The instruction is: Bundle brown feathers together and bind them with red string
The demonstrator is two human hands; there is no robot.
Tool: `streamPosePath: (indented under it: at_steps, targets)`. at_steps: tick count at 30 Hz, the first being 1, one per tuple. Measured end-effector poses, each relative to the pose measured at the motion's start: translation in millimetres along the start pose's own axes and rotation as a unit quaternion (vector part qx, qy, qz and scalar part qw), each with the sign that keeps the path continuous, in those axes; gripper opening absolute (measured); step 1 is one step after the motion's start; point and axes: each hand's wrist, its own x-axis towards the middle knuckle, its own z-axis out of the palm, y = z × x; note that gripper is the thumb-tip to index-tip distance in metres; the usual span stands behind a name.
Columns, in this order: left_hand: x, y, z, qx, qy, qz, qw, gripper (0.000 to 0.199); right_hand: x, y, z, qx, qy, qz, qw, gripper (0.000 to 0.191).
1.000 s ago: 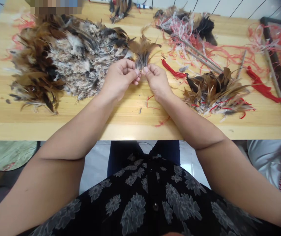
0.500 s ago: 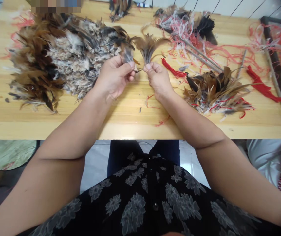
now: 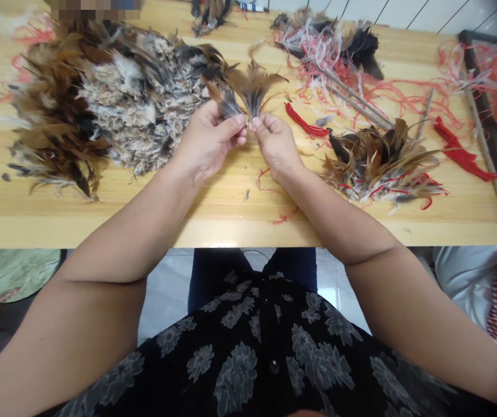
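Note:
Near the middle of the table, my left hand [image 3: 216, 136] pinches a small feather tuft [image 3: 227, 104], brown at the tip and grey lower down. Close beside it, my right hand [image 3: 278, 142] grips the base of a fanned bunch of brown feathers [image 3: 255, 87], which stands upright. The quill ends of both come together between my thumbs; whether they touch is hard to make out. Left of my hands lies a large heap of feathers [image 3: 127, 110], pale and fluffy in the middle, brown around it. A bundle of red string [image 3: 307, 123] rests right of my right hand.
At the right lies a pile of brown feather bunches [image 3: 374, 165] with red ties, near a second red string bundle [image 3: 461, 150]. Pink and white plastic strips [image 3: 313, 52] tangle around thin sticks [image 3: 355, 98] behind. A dark-framed tray [image 3: 492, 133] stands at the right edge.
My two hands have drawn closer together. The left tuft has moved right to the base of the fanned bunch, which has shifted slightly left.

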Motion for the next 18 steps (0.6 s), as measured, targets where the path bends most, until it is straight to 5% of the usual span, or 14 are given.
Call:
streamPosePath:
  at_steps: [18]
  targets:
    - [5.9, -7.4, -11.6, 0.033, 0.0, 0.05, 0.998, 0.058, 11.7, 16.9, -3.6, -0.014, -0.056, -0.017, 0.998, 0.042]
